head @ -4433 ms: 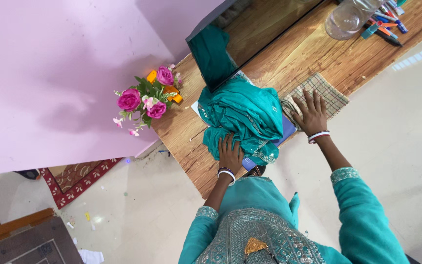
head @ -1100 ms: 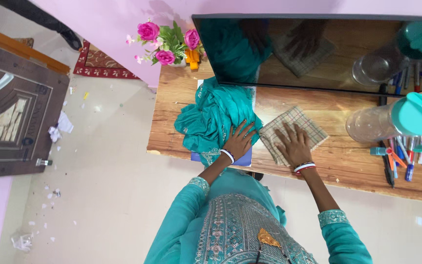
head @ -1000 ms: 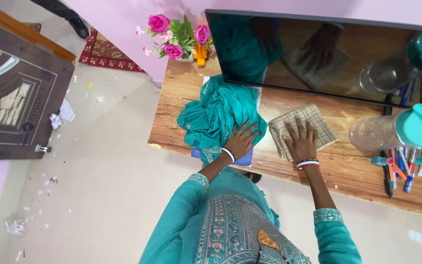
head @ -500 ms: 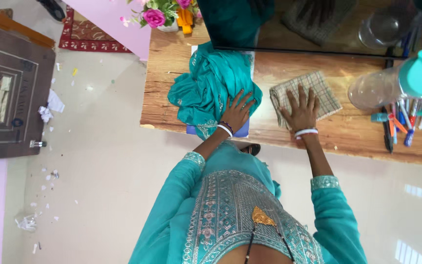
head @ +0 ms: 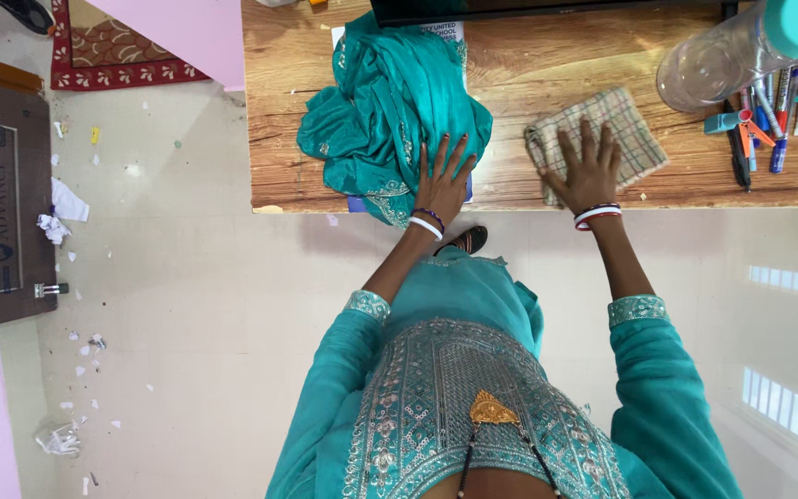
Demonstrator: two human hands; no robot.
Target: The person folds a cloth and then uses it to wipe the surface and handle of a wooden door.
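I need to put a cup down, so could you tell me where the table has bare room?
Bare wood lies between the teal cloth and the checked cloth, and left of the teal cloth up to the table edge. The right end is crowded with a bottle and pens.

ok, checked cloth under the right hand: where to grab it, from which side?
Probably the far right corner of the checked cloth, coming from the right. The right hand lies flat on its near left part; that corner lies bare on the wooden table, clear of the pens.
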